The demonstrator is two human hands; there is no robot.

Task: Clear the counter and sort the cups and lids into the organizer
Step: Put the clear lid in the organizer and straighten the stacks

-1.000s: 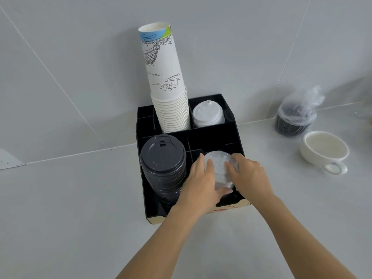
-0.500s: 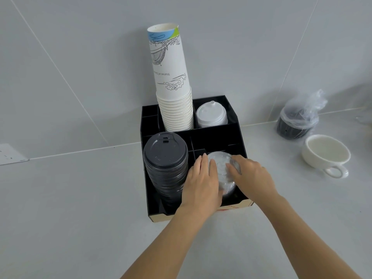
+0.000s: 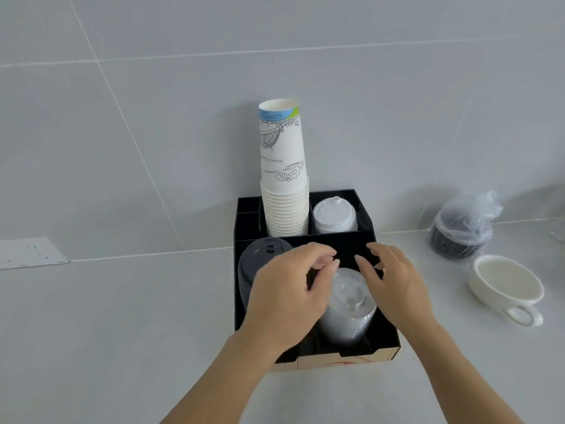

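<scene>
A: Left to right, quick. Black lids (image 3: 260,270) are stacked in the front-left slot of the organizer (image 3: 365,220), partly behind the left hand (image 3: 284,298). That hand's fingers are loosely curled, a gap between thumb and fingertips, holding nothing I can see.

B: Clear lids?

A: The clear lids (image 3: 348,304) sit as a stack in the front-middle slot, between both hands, leaning a bit. The right hand (image 3: 394,286) is spread open just beside them, empty too.

B: Risk?

A: Likely a knuckle or sleeve clipping that leaning stack — it could topple or splay across the dividers. The paper cups (image 3: 284,179) behind stand tall and narrow; I'd guess a bump to the organizer tips them.

B: Right side?

A: The bagged lids (image 3: 461,231) and white mug (image 3: 504,286) lie on the counter (image 3: 107,332), not yet sorted — thin plastic, the bag may snag or spill.
</scene>
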